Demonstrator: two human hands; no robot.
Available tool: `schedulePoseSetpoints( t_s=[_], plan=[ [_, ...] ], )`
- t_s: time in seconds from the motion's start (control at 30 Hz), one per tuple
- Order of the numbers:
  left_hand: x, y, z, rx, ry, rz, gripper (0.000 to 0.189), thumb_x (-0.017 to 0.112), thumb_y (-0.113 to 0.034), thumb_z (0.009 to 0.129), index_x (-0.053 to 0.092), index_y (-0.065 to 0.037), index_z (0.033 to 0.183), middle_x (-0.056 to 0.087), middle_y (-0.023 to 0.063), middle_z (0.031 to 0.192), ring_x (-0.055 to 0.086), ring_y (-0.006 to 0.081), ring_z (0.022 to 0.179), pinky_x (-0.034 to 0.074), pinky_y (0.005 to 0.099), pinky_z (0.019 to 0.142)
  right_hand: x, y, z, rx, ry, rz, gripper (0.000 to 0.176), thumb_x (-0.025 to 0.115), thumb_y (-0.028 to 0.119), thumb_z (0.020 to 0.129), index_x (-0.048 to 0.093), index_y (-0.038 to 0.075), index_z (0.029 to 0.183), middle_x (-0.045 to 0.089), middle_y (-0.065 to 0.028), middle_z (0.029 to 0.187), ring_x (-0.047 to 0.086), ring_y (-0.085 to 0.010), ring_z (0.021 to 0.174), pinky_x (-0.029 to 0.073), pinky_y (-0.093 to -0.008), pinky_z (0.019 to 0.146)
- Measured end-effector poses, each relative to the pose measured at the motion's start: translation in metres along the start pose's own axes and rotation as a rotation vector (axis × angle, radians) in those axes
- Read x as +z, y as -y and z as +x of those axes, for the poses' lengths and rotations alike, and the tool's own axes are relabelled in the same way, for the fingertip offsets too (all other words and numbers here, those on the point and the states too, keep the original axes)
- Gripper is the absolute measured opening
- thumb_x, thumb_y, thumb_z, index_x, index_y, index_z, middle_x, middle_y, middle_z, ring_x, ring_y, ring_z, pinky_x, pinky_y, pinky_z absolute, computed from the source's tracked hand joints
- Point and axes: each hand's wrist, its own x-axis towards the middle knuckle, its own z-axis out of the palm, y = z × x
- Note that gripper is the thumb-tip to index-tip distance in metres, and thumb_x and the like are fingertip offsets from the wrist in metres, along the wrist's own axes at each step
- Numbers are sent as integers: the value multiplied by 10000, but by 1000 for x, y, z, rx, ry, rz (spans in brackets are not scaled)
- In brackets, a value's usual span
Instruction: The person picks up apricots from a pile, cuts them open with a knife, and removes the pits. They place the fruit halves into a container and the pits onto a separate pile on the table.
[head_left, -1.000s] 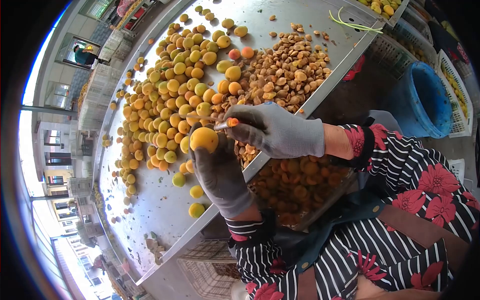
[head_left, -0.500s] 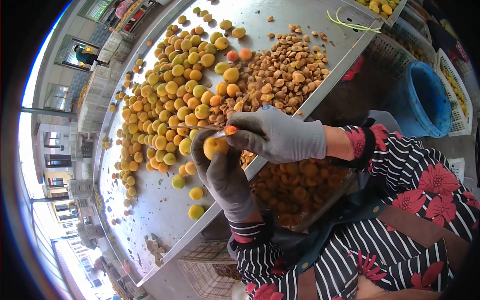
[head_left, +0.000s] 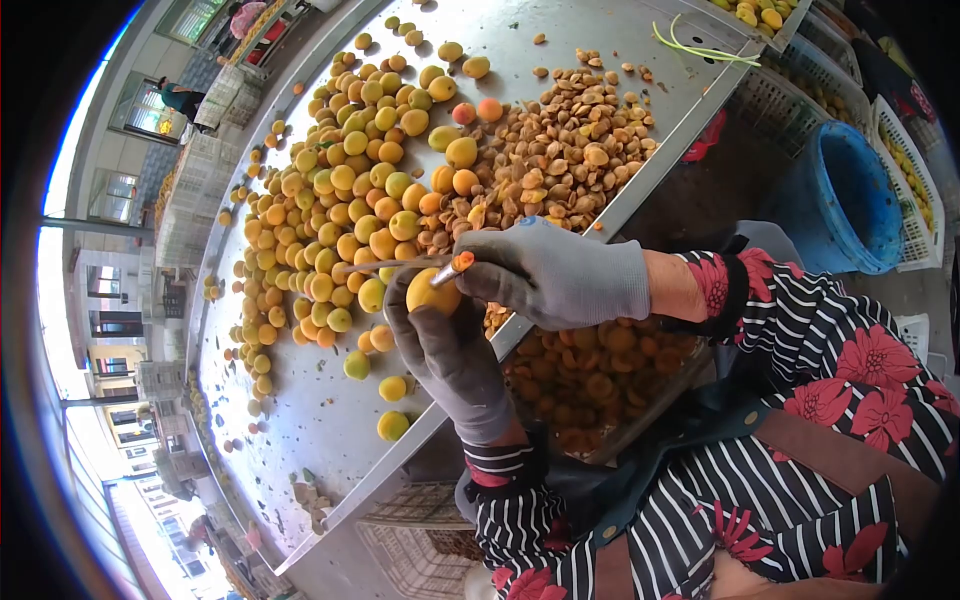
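My left hand (head_left: 455, 365), in a grey work glove with dark coated fingers, is closed around a yellow apricot (head_left: 430, 292). In the gloved fingers of my right hand (head_left: 555, 272) is a slim metal pitting tube (head_left: 450, 272), its lower tip at the apricot's skin and orange pulp at its upper end. A thin brownish blade-like strip (head_left: 385, 265) sticks out leftward from the same fingers. Both hands meet over the table's near edge. Just beyond them lie a heap of whole apricots (head_left: 345, 200) and a pile of brown apricot stones (head_left: 570, 150).
The metal table (head_left: 300, 400) has a raised rim (head_left: 655, 165) near me. Beneath my forearms, a container holds pitted apricot flesh (head_left: 590, 375). A blue bucket (head_left: 850, 200) and white crates (head_left: 905, 190) stand at right. A person (head_left: 180, 98) stands far off by stacked crates.
My right hand has turned the tube more upright, its tip against the apricot. The blade-like strip now shows broader. The far-off person has shifted a little.
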Motion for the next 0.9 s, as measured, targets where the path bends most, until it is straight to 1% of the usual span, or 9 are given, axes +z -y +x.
schedulePoseSetpoints(
  t_s=[0.13, 0.2, 0.33, 0.37, 0.43, 0.47, 0.67, 0.77, 0.9],
  plan=[
    [0, 9, 1, 10, -51, 35, 586, 394, -541, 1061, 462, -13, 1307, 559, 113, 1147, 610, 216, 1040, 551, 350, 903, 4, -3, -3, 46, 7, 17, 406, 460, 369, 1070, 587, -16, 1089, 663, -253, 864, 663, -453, 826, 519, -468, 703],
    [0, 10, 1, -10, -71, 44, 589, 366, -542, 1067, 473, -9, 1293, 563, 115, 1142, 612, 212, 1032, 550, 349, 903, 5, -4, -4, 49, 14, -33, 369, 465, 385, 1068, 550, 26, 1075, 642, -210, 832, 648, -432, 809, 499, -434, 664],
    [-4, 13, 3, 20, -81, 168, 609, 304, -544, 1080, 519, 2, 1241, 574, 117, 1113, 622, 201, 992, 559, 336, 868, 13, -9, -10, 84, -8, -137, 346, 472, 373, 1065, 538, 34, 1064, 636, -214, 802, 648, -444, 784, 503, -452, 644],
    [-5, 13, 2, 18, -82, 166, 609, 304, -544, 1080, 519, 2, 1241, 574, 117, 1113, 622, 201, 992, 559, 336, 868, 15, -10, -10, 83, -15, -161, 342, 470, 373, 1065, 537, 37, 1062, 636, -210, 792, 650, -445, 771, 506, -458, 635],
    [-6, 13, 0, 9, -48, 210, 575, 303, -472, 1103, 556, 21, 1253, 620, 111, 1164, 616, 203, 1080, 511, 349, 988, 16, -12, -11, 85, -21, -192, 339, 468, 373, 1065, 535, 41, 1061, 635, -206, 781, 652, -445, 758, 509, -463, 625],
    [-5, 13, 0, 7, -46, 206, 575, 303, -472, 1103, 556, 21, 1253, 620, 111, 1164, 616, 203, 1080, 511, 349, 988, 17, -13, -10, 73, -23, -200, 339, 466, 375, 1064, 532, 43, 1068, 636, -208, 777, 652, -447, 750, 510, -470, 621],
    [-11, 16, 5, 19, -34, 296, 590, 302, -493, 1098, 563, 21, 1225, 625, 104, 1130, 629, 184, 993, 540, 325, 919, 19, -15, -8, 95, -9, -222, 334, 467, 372, 1062, 527, 44, 1089, 647, -217, 772, 653, -452, 738, 512, -494, 622],
    [-9, 20, 5, -40, -89, 138, 602, 314, -523, 1089, 567, 8, 1214, 624, 100, 1113, 625, 176, 977, 538, 315, 911, 20, -18, -8, 110, -15, -243, 315, 482, 350, 1057, 528, 42, 1095, 644, -223, 748, 651, -454, 718, 511, -499, 611],
    [-3, 18, 8, -42, -113, 267, 613, 325, -560, 1074, 567, -3, 1165, 611, 88, 1065, 617, 170, 940, 539, 313, 838, 21, -21, -10, 114, -59, -271, 274, 511, 299, 1042, 530, 29, 1089, 627, -251, 720, 637, -469, 683, 507, -500, 588]
  ],
)
